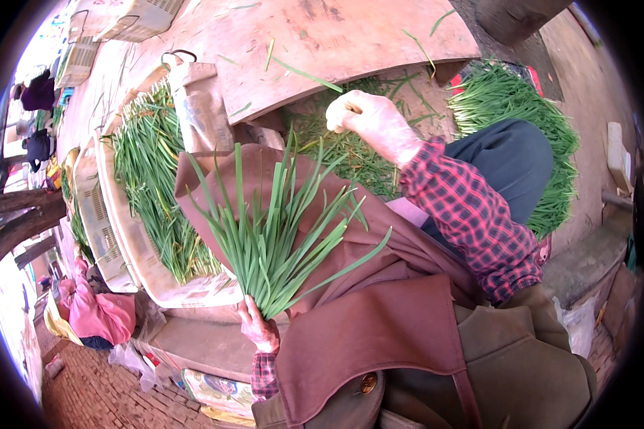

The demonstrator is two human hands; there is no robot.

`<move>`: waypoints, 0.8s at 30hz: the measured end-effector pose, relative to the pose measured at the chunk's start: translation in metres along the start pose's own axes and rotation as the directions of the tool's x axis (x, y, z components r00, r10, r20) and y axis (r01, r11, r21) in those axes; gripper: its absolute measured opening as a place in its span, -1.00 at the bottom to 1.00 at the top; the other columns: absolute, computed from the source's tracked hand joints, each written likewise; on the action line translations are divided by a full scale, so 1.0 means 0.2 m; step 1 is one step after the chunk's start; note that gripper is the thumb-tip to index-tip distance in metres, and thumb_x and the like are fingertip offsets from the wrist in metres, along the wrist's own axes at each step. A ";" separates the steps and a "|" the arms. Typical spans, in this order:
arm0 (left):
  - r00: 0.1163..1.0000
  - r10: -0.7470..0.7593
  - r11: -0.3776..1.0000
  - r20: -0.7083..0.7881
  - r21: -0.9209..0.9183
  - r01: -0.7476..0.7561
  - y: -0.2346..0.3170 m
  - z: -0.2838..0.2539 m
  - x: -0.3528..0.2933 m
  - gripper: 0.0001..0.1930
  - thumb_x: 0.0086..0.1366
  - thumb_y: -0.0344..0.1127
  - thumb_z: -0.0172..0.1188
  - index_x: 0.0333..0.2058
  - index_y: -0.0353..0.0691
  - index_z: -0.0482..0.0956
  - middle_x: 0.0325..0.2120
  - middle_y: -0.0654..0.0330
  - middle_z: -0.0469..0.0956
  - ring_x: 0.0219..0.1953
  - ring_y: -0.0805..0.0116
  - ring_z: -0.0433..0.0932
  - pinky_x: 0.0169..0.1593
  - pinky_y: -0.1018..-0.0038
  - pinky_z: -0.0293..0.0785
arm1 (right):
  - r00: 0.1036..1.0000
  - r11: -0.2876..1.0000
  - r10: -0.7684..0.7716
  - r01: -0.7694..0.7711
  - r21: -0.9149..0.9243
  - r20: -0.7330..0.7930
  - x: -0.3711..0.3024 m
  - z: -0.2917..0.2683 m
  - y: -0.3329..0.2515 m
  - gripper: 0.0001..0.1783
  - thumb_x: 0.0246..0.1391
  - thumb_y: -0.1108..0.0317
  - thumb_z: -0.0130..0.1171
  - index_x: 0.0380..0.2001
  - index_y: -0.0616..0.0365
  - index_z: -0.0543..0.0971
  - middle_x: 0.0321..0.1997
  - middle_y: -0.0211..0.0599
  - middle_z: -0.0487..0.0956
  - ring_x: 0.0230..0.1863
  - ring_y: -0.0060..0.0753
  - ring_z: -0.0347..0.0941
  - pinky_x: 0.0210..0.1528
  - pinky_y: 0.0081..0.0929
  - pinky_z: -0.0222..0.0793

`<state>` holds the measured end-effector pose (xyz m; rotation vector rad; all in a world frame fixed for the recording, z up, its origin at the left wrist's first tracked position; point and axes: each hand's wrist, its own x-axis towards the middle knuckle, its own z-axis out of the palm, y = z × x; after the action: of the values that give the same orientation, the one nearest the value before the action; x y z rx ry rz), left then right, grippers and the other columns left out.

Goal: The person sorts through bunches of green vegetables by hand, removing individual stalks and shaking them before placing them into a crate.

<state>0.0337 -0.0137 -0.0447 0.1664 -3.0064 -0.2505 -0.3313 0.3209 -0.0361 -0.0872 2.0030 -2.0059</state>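
Note:
My left hand grips a bunch of garlic chives by its lower end. The flat green leaves fan out across the brown apron on my lap. Raised near the edge of the wooden board, my right hand is closed, its fingers curled down and pressed together. Whether anything small is pinched there I cannot make out. Below it lie loose scraps of green leaves.
To the left, a pale plastic crate holds long chives. A large chive pile lies right, beyond my knee. A cloth-covered post stands by the board. A person in pink is at far left.

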 end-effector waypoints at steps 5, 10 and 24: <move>1.000 0.001 1.000 -0.010 0.001 -0.001 0.01 0.01 0.00 -0.19 -0.06 -0.72 0.06 0.27 -0.23 0.24 -0.03 -0.22 0.43 -0.12 -0.30 0.53 -0.22 0.08 0.55 | 0.984 0.999 0.029 -0.035 0.036 0.174 -0.10 0.00 -0.16 -0.85 0.21 0.44 0.09 -0.27 0.29 0.60 -0.31 -0.37 0.62 -0.33 -0.63 0.48 -0.18 -0.61 0.44; 1.000 0.020 1.000 0.001 -0.015 -0.020 0.05 -0.01 0.02 -0.16 -0.08 -0.72 0.05 0.30 -0.25 0.20 -0.03 -0.25 0.40 -0.14 -0.31 0.52 -0.23 0.06 0.54 | 0.976 0.981 -0.061 0.097 -0.168 0.209 -0.16 -0.04 -0.16 -0.74 0.18 0.21 0.21 -0.39 0.21 0.58 -0.43 -0.31 0.59 -0.38 -0.48 0.51 -0.26 -0.50 0.44; 0.995 -0.014 1.000 -0.096 -0.027 0.011 0.15 -0.03 0.12 -0.13 -0.11 -0.72 0.01 0.32 -0.24 0.20 -0.07 -0.21 0.42 -0.18 -0.28 0.52 -0.25 0.05 0.50 | 0.941 0.991 0.115 -0.131 0.030 0.318 -0.11 0.30 -0.16 -0.78 0.18 0.28 0.09 -0.54 0.07 0.48 -0.60 -0.30 0.52 -0.50 -0.22 0.54 -0.43 -0.31 0.44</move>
<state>0.0077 0.0117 -0.0305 0.1895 -2.9060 -0.2753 -0.3010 0.2686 0.0015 -0.2492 1.7131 -1.8307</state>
